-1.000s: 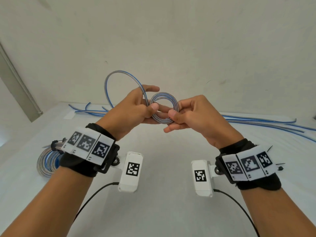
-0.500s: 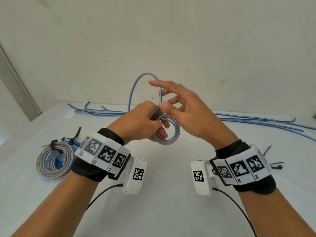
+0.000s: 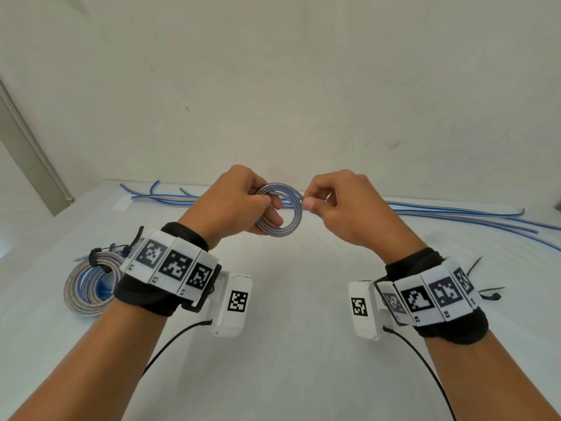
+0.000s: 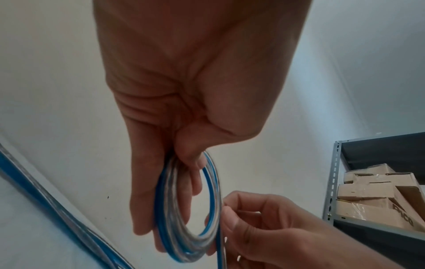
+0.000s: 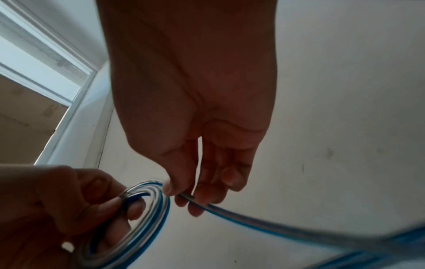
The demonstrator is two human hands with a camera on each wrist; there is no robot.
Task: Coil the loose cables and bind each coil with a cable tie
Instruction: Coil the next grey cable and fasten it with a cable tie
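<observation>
Blue-clear coil (image 3: 280, 211) in left hand (image 3: 233, 205) fingers (image 3: 271, 220)

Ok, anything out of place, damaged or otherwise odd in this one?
Nothing stands out. The left hand holds a small neat coil, and the right hand pinches the cable where it leaves the coil. A bound coil lies on the table at left, loose cables along the back, spare cable ties at right.
</observation>
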